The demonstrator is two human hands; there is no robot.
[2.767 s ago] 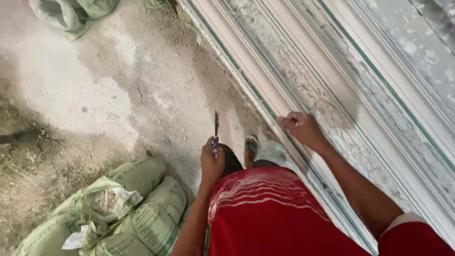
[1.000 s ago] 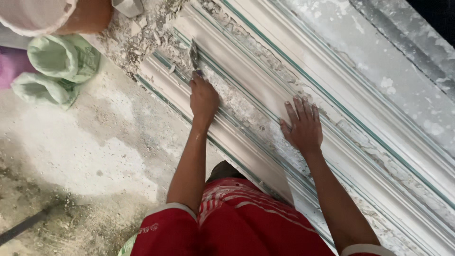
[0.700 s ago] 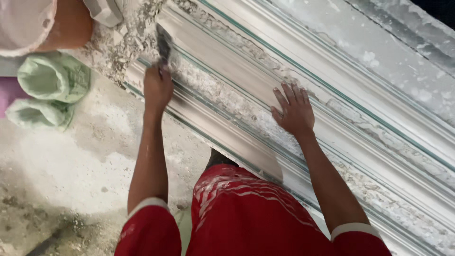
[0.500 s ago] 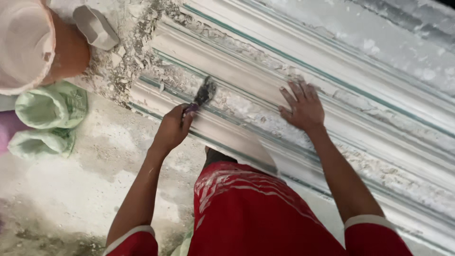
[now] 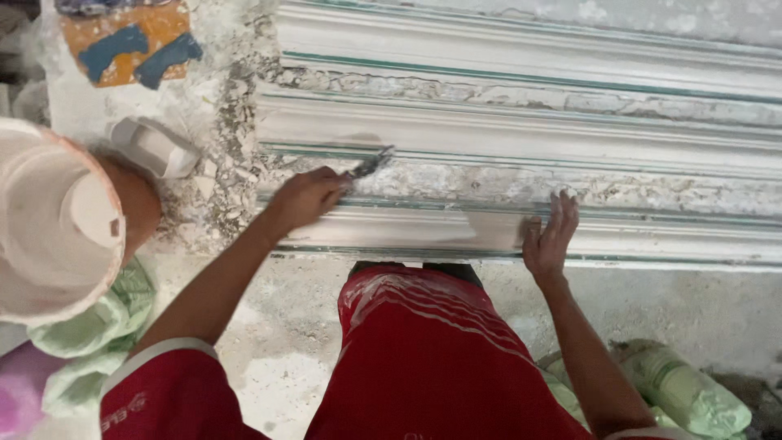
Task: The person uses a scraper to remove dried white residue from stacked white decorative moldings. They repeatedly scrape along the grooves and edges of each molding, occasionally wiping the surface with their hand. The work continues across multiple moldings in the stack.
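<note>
A pale bucket sat at the far left of the head view, over green sacks on the dusty floor. Above it lay an orange board with blue patches, and a white cup rested by a heap of broken plaster rubble.

The person, in a red shirt, leaned over a long white moulding with thin green lines and two rough, crumbled bands running along its length. The left hand was closed around a small dark tool, its tip set against the lower crumbled band near the moulding's left end. Whether the tool was a brush or a scraper could not be told.

Further right, the right hand lay flat on the moulding's lower smooth edge, fingers spread and pointing up toward the rough band, holding nothing.

At the lower right, another green sack lay on the floor beside the person's right forearm.
</note>
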